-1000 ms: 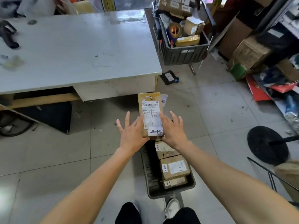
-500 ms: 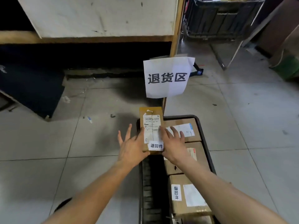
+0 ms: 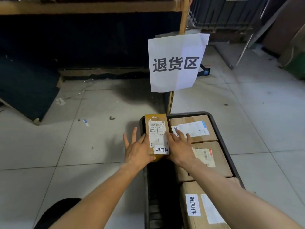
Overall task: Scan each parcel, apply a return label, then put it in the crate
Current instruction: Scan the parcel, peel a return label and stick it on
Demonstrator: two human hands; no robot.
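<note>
Between the two hands, at the far left corner of the crate (image 3: 219, 129): one small brown parcel (image 3: 156, 119), long side running away from the person, pressed flat-palmed from both sides. Left hand (image 3: 137, 150): fingers straight and spread, palm against the parcel's left face. Right hand (image 3: 180, 148): fingers extended, palm against the right face. On the parcel's top: white shipping label (image 3: 156, 132) with barcode, small print unreadable; below it, nearest the wrists, a white return sticker (image 3: 162, 149) reading "退回件". Just right of the right hand, inside the crate: a taped carton (image 3: 198, 119) with a white-and-blue label, its own sticker partly hidden by the fingers. Under the right forearm: a second carton (image 3: 219, 156) with a red-edged barcode label. Nearest the person: a third carton (image 3: 194, 223) bearing a "退回件" sticker. Beyond the fingertips: a paper sign (image 3: 176, 63) reading "退货区", fixed to a wooden table leg (image 3: 184, 17). Left of the left hand: grey tiled floor (image 3: 66, 146) with scattered scraps.
</note>
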